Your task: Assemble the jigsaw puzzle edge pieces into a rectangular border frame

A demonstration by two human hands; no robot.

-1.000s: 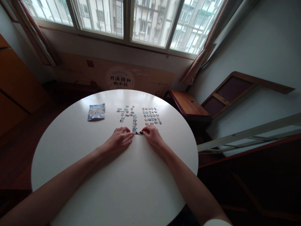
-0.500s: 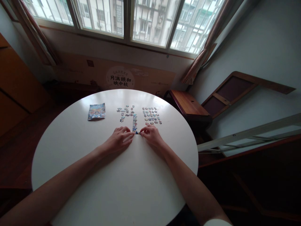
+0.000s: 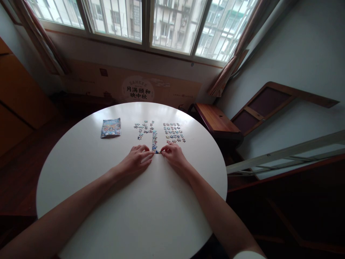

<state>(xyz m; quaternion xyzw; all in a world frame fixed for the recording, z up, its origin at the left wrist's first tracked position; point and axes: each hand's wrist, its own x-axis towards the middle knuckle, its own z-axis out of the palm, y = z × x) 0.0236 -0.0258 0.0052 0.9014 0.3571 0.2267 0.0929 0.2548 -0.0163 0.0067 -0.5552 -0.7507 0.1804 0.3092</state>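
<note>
On the white round table, a narrow strip of joined jigsaw pieces (image 3: pixel 154 141) runs away from me, with a short row of dark pieces (image 3: pixel 158 152) turning right at its near end. My left hand (image 3: pixel 139 157) rests at the strip's lower left corner, thumb and fingertips closed against its edge. Opposite it, my right hand (image 3: pixel 174 154) pinches the right end of the short row, at a small jigsaw piece mostly hidden by the fingertips. Loose jigsaw pieces (image 3: pixel 144 128) lie scattered beyond the left hand. More loose pieces (image 3: pixel 173 132) stand in rough rows beyond the right hand.
A colourful printed sheet or packet (image 3: pixel 110 128) lies on the left of the table (image 3: pixel 81 158). Past the table's right edge stands a wooden stool or side table (image 3: pixel 217 118). A barred window (image 3: pixel 178 25) is behind, and a pale metal rail (image 3: pixel 285 153) crosses at the right.
</note>
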